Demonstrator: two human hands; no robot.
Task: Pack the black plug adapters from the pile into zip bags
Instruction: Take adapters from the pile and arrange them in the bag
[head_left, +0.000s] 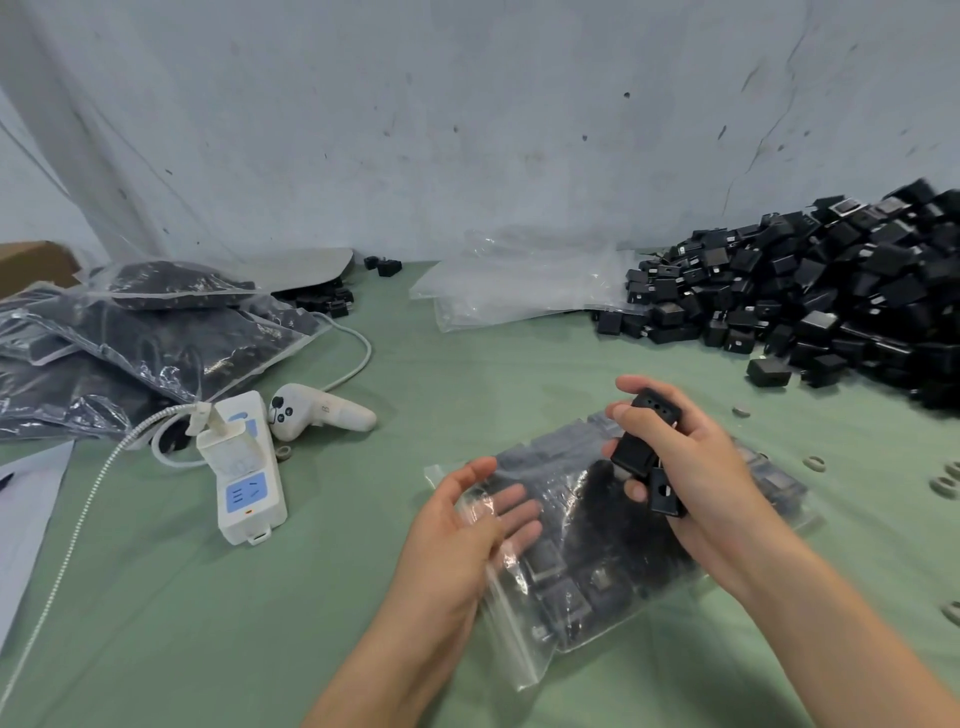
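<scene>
The right hand was clenched around a small bunch of black adapters, at least 2, held just above the zip bag that lay on the green table cover. Holding them that close over the bag probably meant only a short move was needed to slide them in.

The left hand lay at the bag's zip edge. Its fingers were nearly straight and showed through the clear plastic, with the thumb on top. It clutched nothing, and seemed only to lift the upper sheet so the mouth gaped for loading. The bag already held many adapters lying mostly flat, and I judged it fairly full.

The loose pile sat well apart at the far right against the wall, with empty bags just beside it, handy for the next round. Filled bags were heaped at the far left, likely to keep finished work separate. A white power strip and a controller lay near those.
</scene>
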